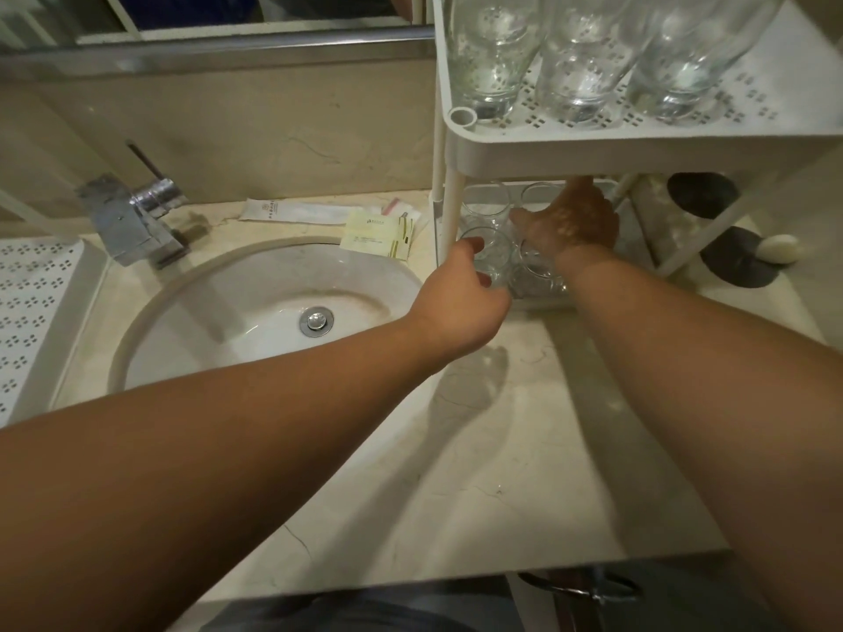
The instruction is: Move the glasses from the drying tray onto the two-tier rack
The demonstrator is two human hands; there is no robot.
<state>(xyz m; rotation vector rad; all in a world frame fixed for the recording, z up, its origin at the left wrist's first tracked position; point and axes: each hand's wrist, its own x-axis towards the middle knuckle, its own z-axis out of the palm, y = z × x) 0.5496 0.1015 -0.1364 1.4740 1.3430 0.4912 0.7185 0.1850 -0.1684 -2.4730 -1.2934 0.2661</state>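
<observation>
Both arms stretch forward over the marble counter (479, 472) toward the white two-tier rack (593, 143), which stands to the right of the sink basin (255, 285). The left hand (460, 303) reaches the lower tier at the rack's near-left post, wrist bent slightly inward, thumb and fingers curled round the front-left tumbler (490, 255), which stands upright on that tier. The right hand (570, 221) goes deeper under the upper shelf, palm down, fingers spread and pointing left toward the back tumblers (488, 203); a further tumbler (536, 266) lies beneath its wrist. Whether its fingers close on any glass cannot be told, since the hand hides what is under it.

On the rack's upper tier, a perforated shelf, three tall clear glasses (579, 61) stand side by side, close together.

Far to the left of the rack, beyond the basin, the perforated white drying tray (32, 303) lies at the counter's edge. The chrome tap (137, 216) stands between the tray and the rack, behind the basin. Paper sachets (378, 234) lie just left of the rack's legs. To the right of the rack, a white soap bar (780, 248) sits on a dark dish (734, 262).
</observation>
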